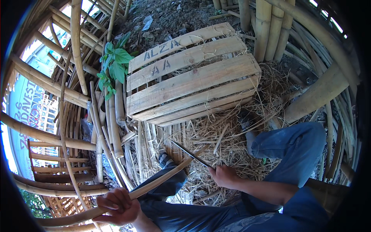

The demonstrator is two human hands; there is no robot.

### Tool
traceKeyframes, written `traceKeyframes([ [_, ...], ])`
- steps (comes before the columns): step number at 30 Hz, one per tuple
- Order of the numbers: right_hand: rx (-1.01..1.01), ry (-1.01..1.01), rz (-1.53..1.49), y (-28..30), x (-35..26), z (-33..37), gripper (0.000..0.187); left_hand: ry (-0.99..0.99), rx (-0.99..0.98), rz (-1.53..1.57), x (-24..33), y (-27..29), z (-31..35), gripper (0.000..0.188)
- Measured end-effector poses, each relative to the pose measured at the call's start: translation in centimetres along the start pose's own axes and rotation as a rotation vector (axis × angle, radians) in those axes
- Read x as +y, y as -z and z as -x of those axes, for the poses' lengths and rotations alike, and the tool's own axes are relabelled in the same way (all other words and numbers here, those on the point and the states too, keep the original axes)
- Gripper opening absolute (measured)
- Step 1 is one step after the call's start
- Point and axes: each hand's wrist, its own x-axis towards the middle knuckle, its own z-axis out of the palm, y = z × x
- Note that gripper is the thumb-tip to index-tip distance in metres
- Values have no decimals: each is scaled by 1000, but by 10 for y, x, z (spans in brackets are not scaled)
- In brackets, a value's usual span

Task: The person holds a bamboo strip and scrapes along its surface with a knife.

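Note:
My left hand (120, 205) is closed round a long split bamboo strip (164, 178), which slants up to the right across my lap. My right hand (224, 176) grips a knife by its handle, which is mostly hidden in the fist. The long, narrow, dark knife blade (184, 149) points up and to the left. It crosses the strip near its far end; whether the edge bites into the bamboo I cannot tell.
A slatted wooden crate (193, 79) stands ahead on the ground. Bamboo shavings (216, 154) lie heaped between my legs. Bamboo poles (112, 127) and railings crowd the left, beside a leafy green plant (116, 63). Thick bamboo posts (270, 31) rise at the far right.

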Motion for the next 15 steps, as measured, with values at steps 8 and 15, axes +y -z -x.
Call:
traceKeyframes([
  [8,-57,-7,-52,-4,4,2,60,-9,27,-27,1,2,1,59],
  [15,-2,154,-5,-12,6,8,59,9,-45,68,0,4,-1,58],
])
